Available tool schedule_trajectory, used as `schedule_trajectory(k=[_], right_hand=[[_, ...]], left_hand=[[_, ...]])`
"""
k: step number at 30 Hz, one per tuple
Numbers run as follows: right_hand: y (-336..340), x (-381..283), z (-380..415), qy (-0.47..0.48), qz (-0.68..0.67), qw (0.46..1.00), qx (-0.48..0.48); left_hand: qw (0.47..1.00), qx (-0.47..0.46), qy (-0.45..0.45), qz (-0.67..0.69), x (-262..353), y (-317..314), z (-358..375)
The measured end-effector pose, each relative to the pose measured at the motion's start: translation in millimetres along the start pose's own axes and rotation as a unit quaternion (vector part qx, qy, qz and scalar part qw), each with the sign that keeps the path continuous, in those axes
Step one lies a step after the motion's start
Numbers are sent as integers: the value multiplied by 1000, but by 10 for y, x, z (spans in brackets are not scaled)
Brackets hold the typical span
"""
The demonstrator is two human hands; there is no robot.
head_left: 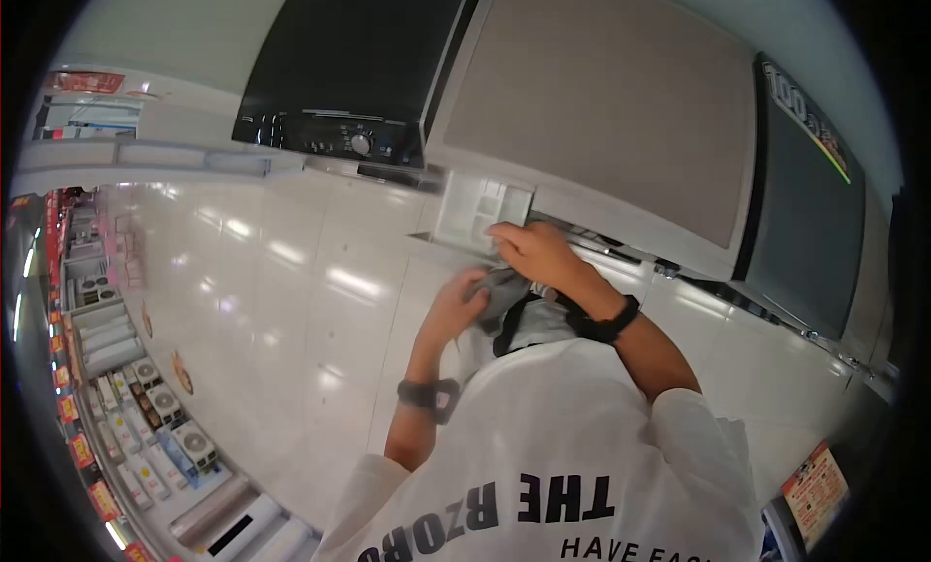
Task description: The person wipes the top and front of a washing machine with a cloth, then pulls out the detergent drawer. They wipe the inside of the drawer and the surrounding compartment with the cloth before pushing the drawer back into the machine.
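Note:
A white detergent drawer (456, 213) with inner compartments is pulled out from the front of a washing machine with a greyish-brown top (601, 106). At the drawer's front right corner, my right hand (543, 256) has its fingers bent over the edge; the fingertips are partly hidden. My left hand (454, 310) is closed on a grey cloth (499, 295), just below the drawer. The cloth bunches up between both hands, close to my body. Dark bands circle both wrists.
A black appliance with a round knob (362, 143) stands left of the machine, and a dark grey one (810, 213) stands right. Glossy tiled floor (291, 310) lies to the left. Air-conditioner units (194, 446) line shelving at lower left. A printed sign (815, 494) is at lower right.

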State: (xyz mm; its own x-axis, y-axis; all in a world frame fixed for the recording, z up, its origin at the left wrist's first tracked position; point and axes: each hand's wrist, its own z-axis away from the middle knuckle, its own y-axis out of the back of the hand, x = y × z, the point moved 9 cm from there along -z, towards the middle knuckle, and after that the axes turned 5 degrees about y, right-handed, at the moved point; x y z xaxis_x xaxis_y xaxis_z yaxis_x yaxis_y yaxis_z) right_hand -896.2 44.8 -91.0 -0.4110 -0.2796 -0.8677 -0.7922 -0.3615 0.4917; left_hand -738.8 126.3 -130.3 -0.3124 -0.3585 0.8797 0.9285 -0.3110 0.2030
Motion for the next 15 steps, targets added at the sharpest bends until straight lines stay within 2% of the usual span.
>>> schedule_trajectory(k=[3,5,6,9,12,13,15], right_hand=[[62,-20,208,-36,12,999,-3],[129,46,253,-10,28,999,36],[149,59,251,-30,34,998,34],[175,59,313,-81,67,994,24],[107,98,374,-166,55,985,7],[57,106,412,-182,50,982,-3],[-71,153,492,-209,32,977,43]], left_hand=[[996,12,-29,-79,327,86,-40],[990,-32,12,-137,258,113,-93],[985,-54,27,-162,214,107,-139],[995,-79,-10,-62,165,129,-252],[982,-164,81,-44,1,109,-370],[988,-148,15,-29,60,120,-383],[981,-185,-24,-47,107,101,-367]])
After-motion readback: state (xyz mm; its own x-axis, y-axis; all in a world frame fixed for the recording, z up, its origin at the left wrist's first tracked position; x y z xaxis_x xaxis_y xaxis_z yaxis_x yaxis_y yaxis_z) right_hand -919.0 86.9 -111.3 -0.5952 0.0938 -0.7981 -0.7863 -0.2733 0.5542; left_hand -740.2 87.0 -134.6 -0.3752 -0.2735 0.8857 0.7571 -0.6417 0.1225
